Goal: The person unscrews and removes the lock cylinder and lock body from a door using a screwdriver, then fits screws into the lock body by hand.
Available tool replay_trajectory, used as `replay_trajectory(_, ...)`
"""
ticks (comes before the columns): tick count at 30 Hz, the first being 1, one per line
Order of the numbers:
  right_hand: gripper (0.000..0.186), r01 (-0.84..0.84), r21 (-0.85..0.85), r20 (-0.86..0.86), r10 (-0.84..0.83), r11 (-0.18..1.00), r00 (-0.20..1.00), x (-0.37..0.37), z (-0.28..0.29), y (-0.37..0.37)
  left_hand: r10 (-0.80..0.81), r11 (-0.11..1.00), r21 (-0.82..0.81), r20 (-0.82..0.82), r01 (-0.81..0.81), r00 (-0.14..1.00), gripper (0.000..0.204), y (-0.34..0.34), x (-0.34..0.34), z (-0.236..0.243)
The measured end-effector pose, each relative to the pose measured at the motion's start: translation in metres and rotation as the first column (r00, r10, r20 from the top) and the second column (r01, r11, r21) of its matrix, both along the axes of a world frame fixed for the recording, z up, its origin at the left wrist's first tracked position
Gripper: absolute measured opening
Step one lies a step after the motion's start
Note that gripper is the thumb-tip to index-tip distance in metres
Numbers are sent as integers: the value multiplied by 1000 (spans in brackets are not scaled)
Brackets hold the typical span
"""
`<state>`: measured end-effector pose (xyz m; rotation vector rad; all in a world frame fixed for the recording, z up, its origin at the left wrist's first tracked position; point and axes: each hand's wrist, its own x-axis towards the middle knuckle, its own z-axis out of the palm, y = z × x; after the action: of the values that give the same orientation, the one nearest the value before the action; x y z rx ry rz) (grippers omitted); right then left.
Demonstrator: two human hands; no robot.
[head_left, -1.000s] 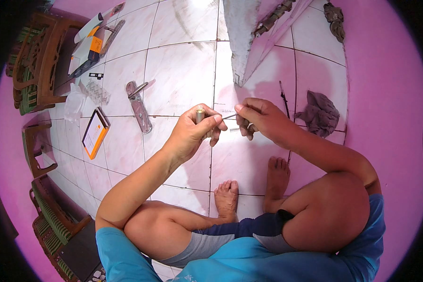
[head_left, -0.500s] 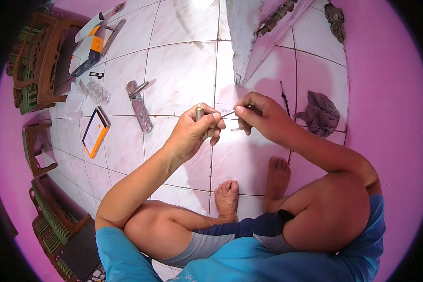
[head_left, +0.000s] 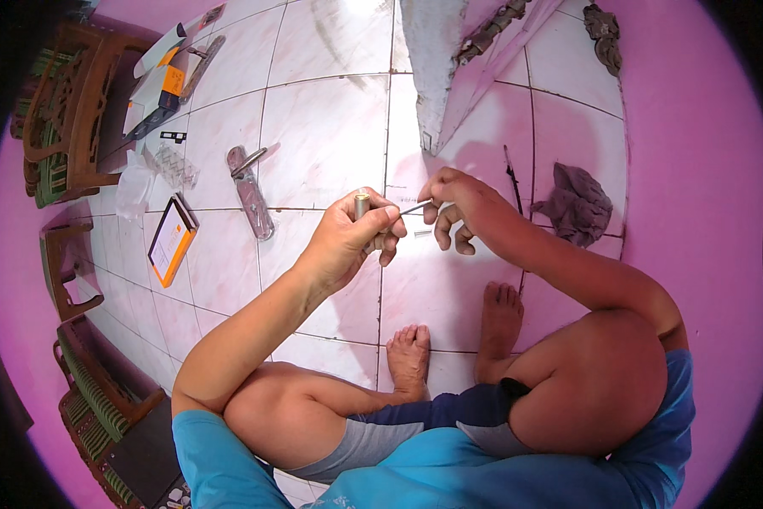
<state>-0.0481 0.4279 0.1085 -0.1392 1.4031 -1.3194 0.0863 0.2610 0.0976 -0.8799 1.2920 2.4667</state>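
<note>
My left hand (head_left: 353, 231) is closed around a short brass-coloured cylinder (head_left: 362, 206), its round end facing up. Between the same hand's thumb and fingertips sits one end of a thin dark rod (head_left: 414, 208). The rod slants toward my right hand (head_left: 462, 206), whose thumb and index finger meet its other end while the remaining fingers hang apart. Whether the rod is a screw or a pin is too small to tell. A small metallic piece (head_left: 422, 233) lies on the floor just below the hands.
On the tiled floor at left lie a plastic-wrapped door handle (head_left: 251, 193), an orange-edged flat box (head_left: 173, 241) and an opened box (head_left: 154, 97). A thin dark tool (head_left: 514, 180) and a crumpled cloth (head_left: 575, 206) lie right. A door edge (head_left: 432, 93) stands ahead.
My right hand has shifted its hold on the rod, its lower fingers spreading away and its wrist lifting a little. My left hand stays nearly still with the cylinder.
</note>
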Motion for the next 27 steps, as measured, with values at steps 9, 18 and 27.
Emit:
replay_trajectory(9, 43, -134, -59, -232, 117, 989, 966, 1, -13, 5, 11, 1000, 24, -4, -11, 1000, 15, 1, -1, -2)
replay_trajectory(18, 48, -150, -32, -169, 142, 988, 975, 0, -9, 5, -9, 1000, 9, -6, 9, 1000, 17, 1, 0, -4)
replay_trajectory(27, 33, -257, 54, -245, 262, 965, 933, -6, -11, 7, -21, 1000, 8, -5, 21, 1000, 17, 3, -2, -2)
